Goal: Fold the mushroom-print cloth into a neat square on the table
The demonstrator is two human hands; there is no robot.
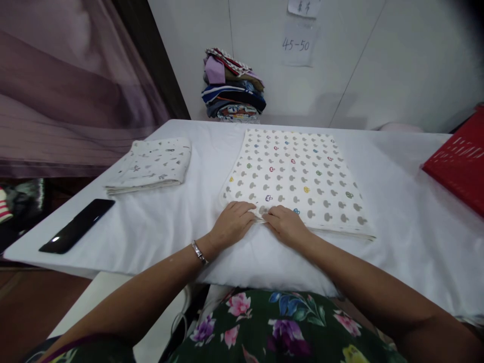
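Note:
A folded white cloth (287,176) printed with grey and coloured mushrooms lies flat in front of me, its near edge towards my body. My left hand (233,224) pinches that near edge close to its left corner, fingers curled over the fabric. Just to the right, my right hand (285,224) grips the same edge, with thumb and fingers closed on it. The two hands are a short gap apart, and a bit of the edge is bunched between them. The fingertips are partly hidden by the cloth and the hands.
A second folded printed cloth (155,164) lies at the left of the white-covered table (204,262). Nearer the left edge is a black phone-like slab (77,226). A red item (461,159) rests at the far right. Behind the table stands a stack of folded fabrics (234,91) against the wall.

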